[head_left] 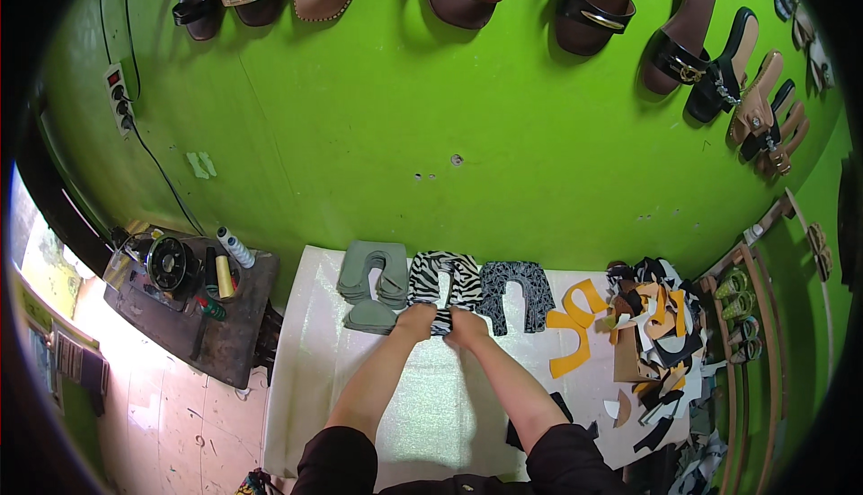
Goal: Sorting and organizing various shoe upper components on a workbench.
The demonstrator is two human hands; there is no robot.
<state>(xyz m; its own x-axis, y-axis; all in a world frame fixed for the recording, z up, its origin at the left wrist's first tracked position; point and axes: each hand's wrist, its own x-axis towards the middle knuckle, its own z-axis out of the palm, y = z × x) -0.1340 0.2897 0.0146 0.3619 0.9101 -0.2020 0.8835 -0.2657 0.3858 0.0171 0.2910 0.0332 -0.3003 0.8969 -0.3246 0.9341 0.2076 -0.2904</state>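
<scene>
My left hand and my right hand are close together at the near end of a stack of zebra-print U-shaped pieces. Each hand's fingers are closed on the lower part of the stack, though the fingertips are mostly hidden. Just left of them lies a stack of grey-green U-shaped pieces, with smaller rounded grey-green pieces in front of it. To the right sits a stack of black-and-grey patterned U-shaped pieces, its opening facing me.
Yellow curved pieces and a heap of mixed scraps cover the right of the white table. A sewing machine table with thread cones stands left. Sandals hang on the green wall; a wooden rack stands right.
</scene>
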